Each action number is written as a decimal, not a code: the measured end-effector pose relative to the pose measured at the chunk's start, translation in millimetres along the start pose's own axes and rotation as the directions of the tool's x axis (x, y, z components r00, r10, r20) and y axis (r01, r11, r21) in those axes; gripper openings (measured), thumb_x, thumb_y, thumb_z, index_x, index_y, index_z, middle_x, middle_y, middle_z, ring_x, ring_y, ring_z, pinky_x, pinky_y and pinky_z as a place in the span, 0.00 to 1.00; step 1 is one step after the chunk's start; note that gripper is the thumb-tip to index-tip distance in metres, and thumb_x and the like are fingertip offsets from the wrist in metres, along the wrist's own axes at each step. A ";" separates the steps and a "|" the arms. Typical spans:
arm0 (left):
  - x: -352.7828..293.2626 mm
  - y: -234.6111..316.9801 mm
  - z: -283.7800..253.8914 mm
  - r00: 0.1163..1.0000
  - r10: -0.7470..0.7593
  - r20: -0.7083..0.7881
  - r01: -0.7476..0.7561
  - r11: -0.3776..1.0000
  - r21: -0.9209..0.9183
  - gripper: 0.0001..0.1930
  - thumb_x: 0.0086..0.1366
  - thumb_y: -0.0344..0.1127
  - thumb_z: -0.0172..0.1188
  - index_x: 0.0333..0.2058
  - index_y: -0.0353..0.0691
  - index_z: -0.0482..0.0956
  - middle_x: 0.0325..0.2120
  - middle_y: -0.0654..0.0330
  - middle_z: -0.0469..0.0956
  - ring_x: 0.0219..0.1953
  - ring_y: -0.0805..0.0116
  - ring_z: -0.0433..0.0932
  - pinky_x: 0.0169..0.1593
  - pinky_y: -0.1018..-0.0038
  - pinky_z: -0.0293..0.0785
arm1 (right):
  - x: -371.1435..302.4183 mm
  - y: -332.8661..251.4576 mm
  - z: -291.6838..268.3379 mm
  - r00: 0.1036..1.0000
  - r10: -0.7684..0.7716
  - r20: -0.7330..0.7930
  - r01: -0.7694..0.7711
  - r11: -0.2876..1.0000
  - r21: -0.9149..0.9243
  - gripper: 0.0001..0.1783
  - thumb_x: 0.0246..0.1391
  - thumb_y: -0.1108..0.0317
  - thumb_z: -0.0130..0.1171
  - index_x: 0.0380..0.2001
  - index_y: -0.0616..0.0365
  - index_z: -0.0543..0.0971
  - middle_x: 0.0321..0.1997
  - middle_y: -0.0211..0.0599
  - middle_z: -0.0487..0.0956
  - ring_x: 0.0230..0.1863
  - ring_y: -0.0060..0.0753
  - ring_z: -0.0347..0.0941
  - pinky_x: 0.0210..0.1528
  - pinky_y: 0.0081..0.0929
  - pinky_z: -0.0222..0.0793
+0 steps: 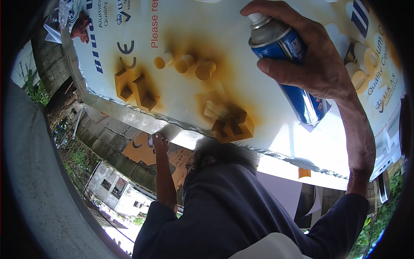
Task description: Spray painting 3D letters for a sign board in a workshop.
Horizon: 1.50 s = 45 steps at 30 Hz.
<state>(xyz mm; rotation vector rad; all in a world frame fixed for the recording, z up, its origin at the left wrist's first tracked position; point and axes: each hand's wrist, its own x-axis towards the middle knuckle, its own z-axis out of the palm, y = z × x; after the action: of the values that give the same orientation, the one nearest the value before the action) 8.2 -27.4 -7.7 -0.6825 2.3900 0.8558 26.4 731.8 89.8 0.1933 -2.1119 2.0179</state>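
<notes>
My right hand [312,56] is wrapped round a blue spray can [297,82] with a white nozzle, its forefinger at the nozzle. The can tilts over a white printed board [181,95]. Below and left of it, a golden-brown angular block [235,126] stands near the board's front edge. Farther left are two more angular blocks, one [122,86] beside the other [145,93]. Three short golden-brown cylinders, left [160,62], middle [184,64] and right [205,70], form a row behind them. Brown overspray surrounds these pieces. My left hand [161,142] is low by the board's metal edge, its fingers too small to make out.
Pale round pieces [366,60] sit at the board's right side. A dark red object [81,28] lies at the far left corner. Below the metal edge [133,121] are brown cardboard with cutouts [140,149], a pale sheet [280,190] and a block wall [108,136].
</notes>
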 end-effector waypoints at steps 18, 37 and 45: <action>15.6 -21.8 -14.7 0.997 0.011 0.078 -0.016 0.998 0.064 0.24 0.68 0.39 0.58 0.59 0.48 0.62 0.54 0.52 0.66 0.53 0.55 0.73 0.47 0.53 0.74 | -18.8 -13.0 -9.0 0.998 0.067 0.017 -0.066 0.997 -0.028 0.41 0.50 0.67 0.75 0.65 0.59 0.68 0.54 0.44 0.77 0.50 0.34 0.78 0.53 0.32 0.75; -8.0 33.3 15.9 0.973 -0.214 -0.085 0.201 0.969 -0.141 0.21 0.70 0.38 0.58 0.58 0.43 0.64 0.49 0.52 0.70 0.49 0.55 0.74 0.47 0.54 0.76 | -19.7 -5.3 25.9 0.934 0.351 -0.060 -0.321 0.904 0.282 0.38 0.51 0.71 0.74 0.64 0.56 0.69 0.47 0.36 0.78 0.48 0.29 0.74 0.54 0.30 0.71; -11.1 38.2 16.2 0.943 -0.325 -0.072 0.287 0.903 -0.320 0.23 0.72 0.40 0.55 0.61 0.48 0.61 0.50 0.52 0.68 0.49 0.55 0.72 0.46 0.51 0.75 | -14.2 -14.6 25.1 0.977 0.189 -0.099 -0.167 0.967 0.194 0.40 0.50 0.70 0.76 0.65 0.56 0.69 0.49 0.38 0.78 0.50 0.31 0.75 0.56 0.32 0.71</action>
<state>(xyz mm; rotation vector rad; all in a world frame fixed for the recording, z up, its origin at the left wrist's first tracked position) -1.9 12.6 4.4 -1.2317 2.1869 1.0794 42.0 705.4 99.5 -0.0886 -1.9331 2.2682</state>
